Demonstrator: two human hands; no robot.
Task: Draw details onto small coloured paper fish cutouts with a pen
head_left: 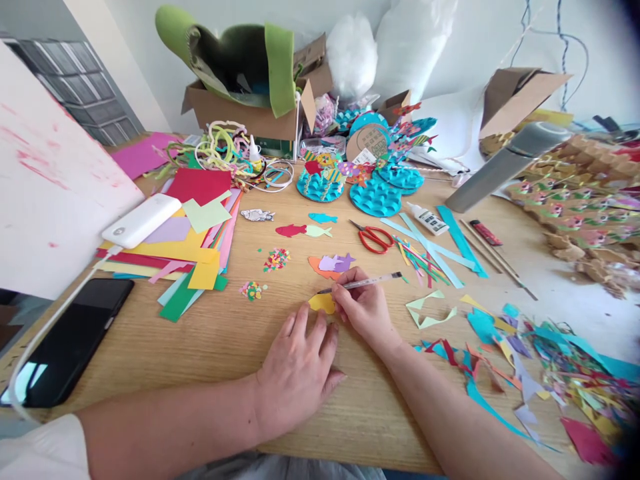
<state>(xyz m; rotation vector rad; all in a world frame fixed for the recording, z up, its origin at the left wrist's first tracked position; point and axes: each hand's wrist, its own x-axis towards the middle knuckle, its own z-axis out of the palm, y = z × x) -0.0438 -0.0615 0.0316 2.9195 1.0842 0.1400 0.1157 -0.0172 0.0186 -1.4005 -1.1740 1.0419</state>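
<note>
I've got the yellow paper cutout flat on the wooden table, just ahead of my left hand and under the tip of the pen. My judgement: it's thin card or craft paper, near weightless, floppy, creases easily and will skid on the smooth wood unless pinned; best held by pressing down on its flat face near an edge, not pinched. Left hand lies palm down, fingers spread and relaxed, fingertips touching or just beside the cutout's near edge, gripping nothing. Right hand is curled closed around the pen in a writing grip, tip on the cutout's far edge; pen is slim, rigid, looks clear-barrelled with a dark cap end. Just beyond: an orange cutout with purple fish shapes overlapping it, then red, pale green and blue paper fish lying apart. Left of those, two small heaps of confetti-like punched dots. Red-handled scissors beyond the pen, a white glue bottle and teal paper strips to the right. Stack of coloured paper sheets far left with a white power bank on top, cable running to a black phone. Teal scalloped discs at the back; offcut litter on the right.
</note>
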